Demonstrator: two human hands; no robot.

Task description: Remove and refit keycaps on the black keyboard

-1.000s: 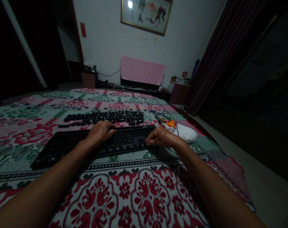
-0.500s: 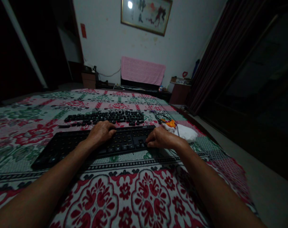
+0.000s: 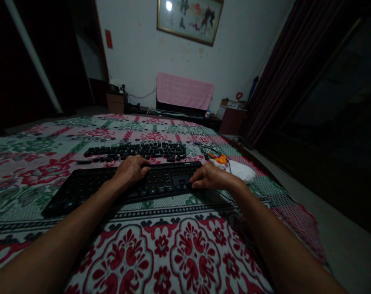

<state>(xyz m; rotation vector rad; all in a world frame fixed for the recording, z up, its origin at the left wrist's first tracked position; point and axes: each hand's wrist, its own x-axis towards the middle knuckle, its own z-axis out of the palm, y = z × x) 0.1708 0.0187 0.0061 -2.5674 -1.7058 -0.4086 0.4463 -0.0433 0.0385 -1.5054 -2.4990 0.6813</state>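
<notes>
A black keyboard [image 3: 161, 179] lies slightly aslant on the patterned bedspread. Most of its keycaps are off; a few remain along the near row and around the arrow keys. My left hand [image 3: 132, 169] is over its middle, fingers bent toward the far edge and thumb on top, holding it. At the right end, my right hand [image 3: 208, 177] has thumb and fingertips pinched together low over the number pad. Whatever may be between them is too small and dark to make out. Loose black keycaps [image 3: 142, 150] are laid out in rows just beyond the keyboard.
Right of the keyboard lie a white bag [image 3: 242, 172], an orange item [image 3: 221, 159] and a coiled dark cable [image 3: 208, 150]. The bedspread [image 3: 124, 261] spans the bed, whose edge drops to the floor at right. A pink cloth [image 3: 185, 90] covers something by the far wall.
The view has shifted very slightly. Both hands stay in nearly the same places on the keyboard.
</notes>
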